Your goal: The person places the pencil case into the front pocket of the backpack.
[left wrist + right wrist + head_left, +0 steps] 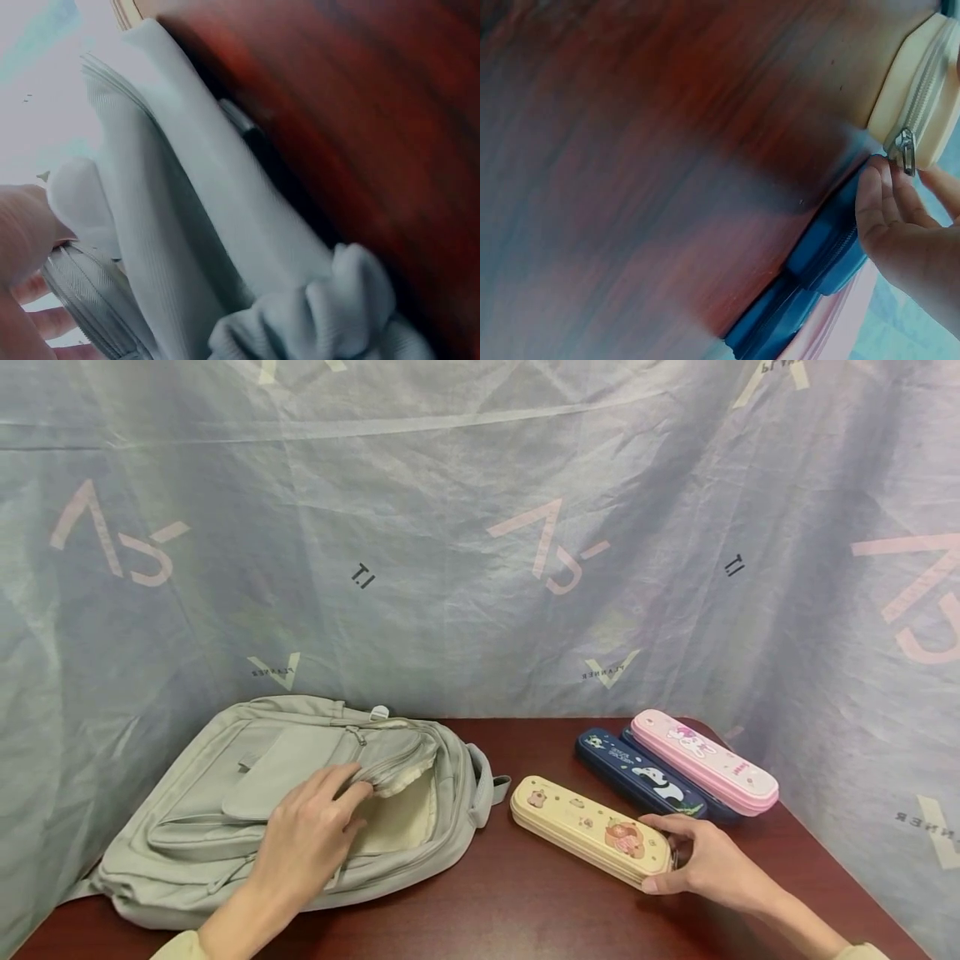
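Note:
A grey-green backpack (292,752) lies on its back on the left, its front compartment unzipped and a cream lining (401,814) showing. My left hand (311,827) grips the edge of the opened flap (397,764) and holds it up; in the left wrist view the zipper edge (94,300) runs by the fingers. My right hand (701,860) holds the near right end of a yellow pencil case (585,827) with bear pictures, thumb on the front side, fingers behind. Its metal zipper pull (905,150) shows beside the fingers in the right wrist view.
Behind the yellow case lie a navy panda pencil case (637,777) and a pink pencil case (705,756), which rests over another navy case (727,810). All stand on a dark red wooden table (480,910). A grey printed cloth (480,568) hangs around the back and sides.

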### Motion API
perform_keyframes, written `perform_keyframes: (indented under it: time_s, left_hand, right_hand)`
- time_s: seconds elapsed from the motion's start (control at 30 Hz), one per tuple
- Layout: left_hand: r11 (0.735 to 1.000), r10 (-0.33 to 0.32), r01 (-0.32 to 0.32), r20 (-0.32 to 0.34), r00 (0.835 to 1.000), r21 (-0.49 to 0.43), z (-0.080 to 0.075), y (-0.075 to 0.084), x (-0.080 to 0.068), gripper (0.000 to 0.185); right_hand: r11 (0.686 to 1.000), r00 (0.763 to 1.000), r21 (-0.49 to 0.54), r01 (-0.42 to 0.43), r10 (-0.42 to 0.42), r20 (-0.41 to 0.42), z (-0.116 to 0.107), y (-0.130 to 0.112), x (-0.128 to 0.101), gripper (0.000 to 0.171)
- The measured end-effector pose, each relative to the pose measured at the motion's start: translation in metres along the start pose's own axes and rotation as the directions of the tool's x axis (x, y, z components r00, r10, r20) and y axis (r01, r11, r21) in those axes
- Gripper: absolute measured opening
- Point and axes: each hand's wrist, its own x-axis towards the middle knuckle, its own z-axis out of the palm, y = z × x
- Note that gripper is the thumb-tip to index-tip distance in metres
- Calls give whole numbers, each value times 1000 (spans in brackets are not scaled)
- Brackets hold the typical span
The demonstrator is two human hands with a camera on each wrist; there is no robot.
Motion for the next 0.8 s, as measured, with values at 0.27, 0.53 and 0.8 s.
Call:
perform_keyframes:
  time_s: [0.27,0.53,0.8]
  left_hand:
    - [999,19,-20,21,1000,45,5,-6,5,29]
    - [998,28,-27,19,999,-49,-2,-1,0,34]
    - [996,56,-61,-64,996,-67,-14,7,1,29]
  right_hand:
    - [995,999,-96,3,-7,-46,2,-1,1,80]
    - [998,999,-61,-4,1,-41,4,0,1,80]
    - [1000,1000,3,-15,15,-17,2,3,0,80]
